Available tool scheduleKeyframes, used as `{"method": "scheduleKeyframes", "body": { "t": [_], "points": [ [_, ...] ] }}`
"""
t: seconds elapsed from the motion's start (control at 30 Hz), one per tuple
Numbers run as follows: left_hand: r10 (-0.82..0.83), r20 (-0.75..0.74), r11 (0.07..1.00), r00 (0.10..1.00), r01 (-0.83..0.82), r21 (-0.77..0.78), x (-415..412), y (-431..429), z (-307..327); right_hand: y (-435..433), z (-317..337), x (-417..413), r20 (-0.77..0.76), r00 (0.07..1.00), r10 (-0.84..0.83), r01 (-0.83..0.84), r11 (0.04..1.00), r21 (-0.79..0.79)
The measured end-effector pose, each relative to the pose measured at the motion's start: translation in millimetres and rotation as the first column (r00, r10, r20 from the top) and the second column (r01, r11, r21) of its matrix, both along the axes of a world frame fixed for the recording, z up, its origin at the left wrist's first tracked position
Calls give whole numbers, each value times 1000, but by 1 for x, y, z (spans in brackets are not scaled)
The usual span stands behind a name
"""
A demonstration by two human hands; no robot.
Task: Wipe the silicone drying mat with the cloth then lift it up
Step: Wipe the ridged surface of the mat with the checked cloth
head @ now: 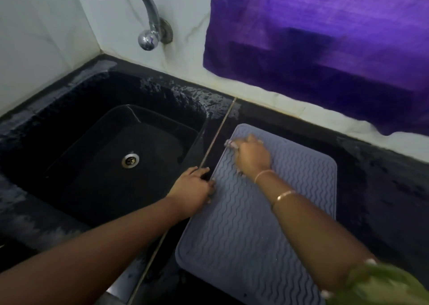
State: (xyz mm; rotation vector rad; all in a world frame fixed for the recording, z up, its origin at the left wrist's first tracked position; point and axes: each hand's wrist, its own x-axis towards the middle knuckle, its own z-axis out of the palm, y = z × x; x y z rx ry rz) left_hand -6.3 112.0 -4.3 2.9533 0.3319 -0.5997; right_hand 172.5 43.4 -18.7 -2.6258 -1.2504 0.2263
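Note:
A grey-blue silicone drying mat [274,216] with wavy ridges lies flat on the black counter, right of the sink. My right hand [251,157] presses down on the mat's far left part, closed over a small pale cloth [231,144] that peeks out past my fingertips. My left hand [193,189] rests on the mat's left edge, fingers curled against the edge and the counter. Whether the left fingers pinch the mat's rim is hard to tell.
A black sink [111,156] with a metal drain [130,160] sits on the left under a chrome tap [144,14]. The counter [383,179] around the mat looks wet. A purple cloth [325,37] hangs on the white tiled wall behind.

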Motion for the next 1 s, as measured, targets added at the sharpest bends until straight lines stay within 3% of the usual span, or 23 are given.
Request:
{"method": "scheduleKeyframes", "body": {
  "t": [0.13, 0.27, 0.43, 0.57, 0.7, 0.83, 1.0],
  "points": [
    [45, -146, 983, 988, -70, -173, -21, -4, 4, 17, 3, 12, 39, 998, -47, 51, 995, -88],
    [20, -193, 991, 981, -45, -128, -17, -3, 2, 0, 5, -30, -5, 996, 84, -84, 992, -97],
    [30, -111, 996, 993, -38, -77, -18, -6, -1, -41, -3, -92, -29, 984, 174, -173, 984, 32],
    [51, -41, 999, 998, -51, 11, -25, -22, -4, -29, -1, -78, -3, 990, 144, -144, 989, -12],
    [109, -57, 988, 992, -114, -100, -41, -24, -1, -10, 4, -53, 84, 992, 98, -94, 994, -48],
    [123, -124, 973, 985, -144, -180, -51, -20, 0, -8, 6, -62, -18, 1000, 16, -16, 1000, -8],
    [158, -19, 971, 987, -159, -178, -55, -22, -4, -38, -1, -112, -42, 996, 78, -78, 997, 17]
  ]
}}
